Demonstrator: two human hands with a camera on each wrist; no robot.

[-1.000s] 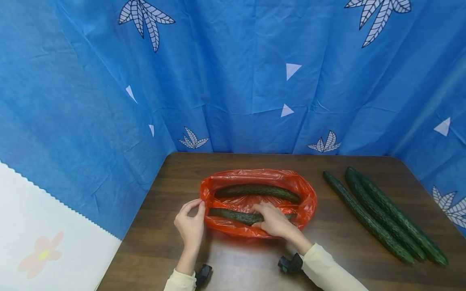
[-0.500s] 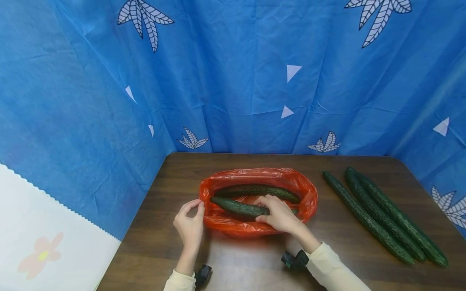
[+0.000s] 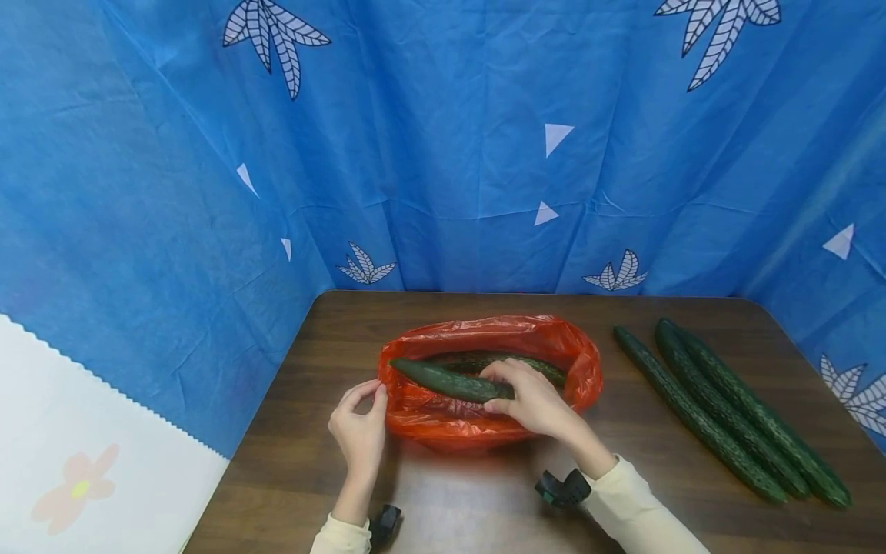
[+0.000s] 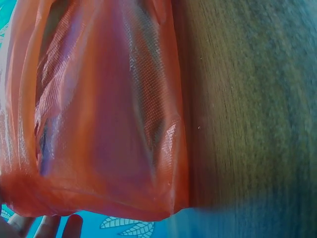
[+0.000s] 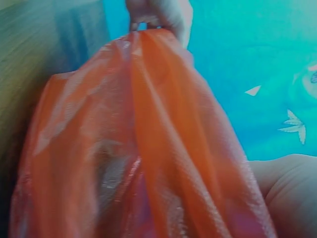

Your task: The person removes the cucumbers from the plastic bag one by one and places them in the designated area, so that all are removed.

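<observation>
A red plastic bag (image 3: 450,436) stands with its mouth open in the middle of the table. My left hand (image 3: 361,427) pinches the bag's left rim between thumb and fingers; in the right wrist view this hand (image 5: 161,15) shows at the top of the bag. My right hand (image 3: 529,396) reaches over the front rim and grips a cucumber (image 3: 443,379), whose left end tilts up above the bag's inside. Behind it another cucumber (image 3: 550,371) lies in the bag, partly covered. The left wrist view shows the bag's red side (image 4: 114,124) close up.
Several cucumbers lie side by side on the right of the table, the nearest cucumber (image 3: 699,415) slightly apart at its far end. A blue curtain (image 3: 443,154) hangs behind the brown wooden table (image 3: 277,469). Dark wrist cameras sit below both hands.
My right hand has lifted the front cucumber from the bag's bottom, its left end rising and shifting slightly left and back. My left hand stays at the rim.
</observation>
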